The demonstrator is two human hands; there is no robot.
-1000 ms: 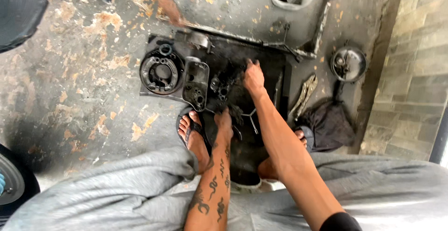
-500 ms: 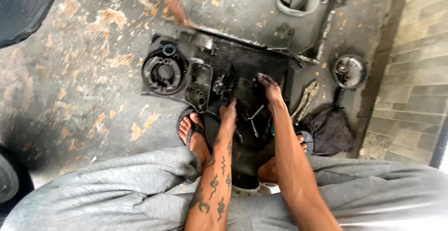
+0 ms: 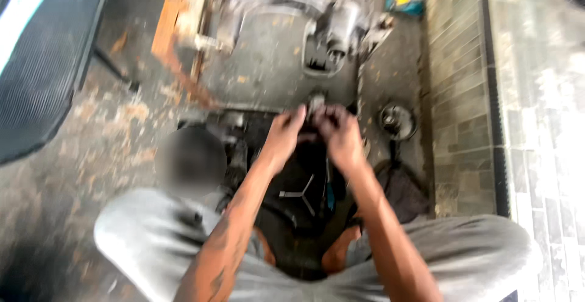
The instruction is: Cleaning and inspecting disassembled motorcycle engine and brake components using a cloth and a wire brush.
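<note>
The picture is blurred by motion. My left hand (image 3: 285, 136) and my right hand (image 3: 339, 136) are raised together above a black tray (image 3: 292, 216) on the floor. Both close around a small dark metal part (image 3: 315, 112) held between the fingertips. Below my hands a three-armed wrench (image 3: 300, 194) lies in the tray. My knees in grey trousers fill the bottom of the view, and my bare feet rest by the tray.
An engine block (image 3: 304, 15) sits ahead on the stained concrete floor beside a wooden plank (image 3: 177, 15). A round metal part (image 3: 396, 120) lies to the right near a stone-tiled wall (image 3: 457, 95). A dark cloth (image 3: 402, 192) lies at right. A black mat (image 3: 42, 64) is at left.
Both hands have lifted out of the tray and come together on a small part. The camera has tilted up, bringing the engine block into view.
</note>
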